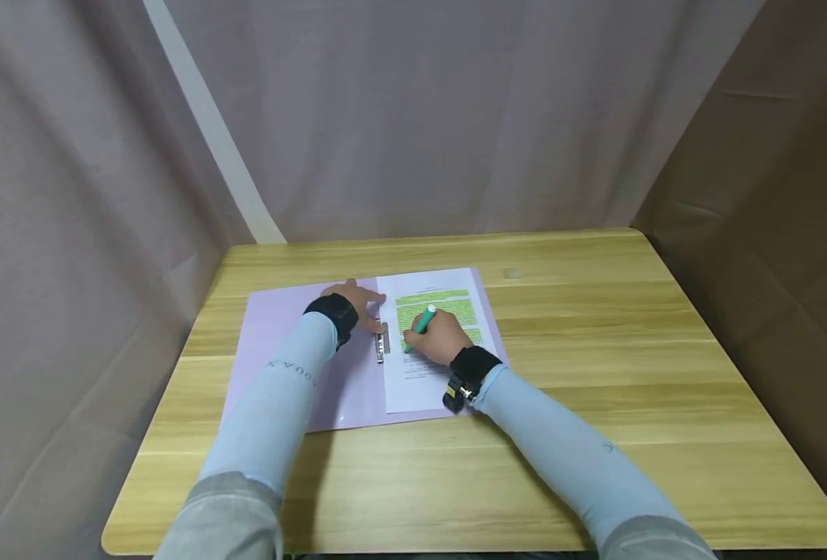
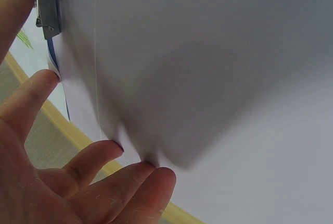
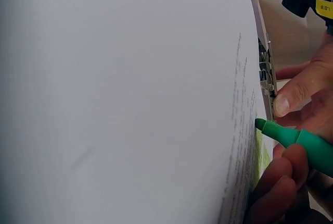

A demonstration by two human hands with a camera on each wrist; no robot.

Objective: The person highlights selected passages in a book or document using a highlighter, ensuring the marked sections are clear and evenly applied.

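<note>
Green highlighter (image 1: 424, 320) in right hand (image 1: 439, 338), tip on half-highlighted printed page (image 1: 436, 342).

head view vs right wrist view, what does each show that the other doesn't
Only the head view shows the whole wooden table, the open lilac folder, the curtain backdrop and how many lines of the page carry green highlighting.

Only the right wrist view shows, close up, the highlighter's tip on the paper at the end of a printed line.

Both show the right hand gripping the green highlighter, the printed page, the metal clip and the left hand beside it.
</note>
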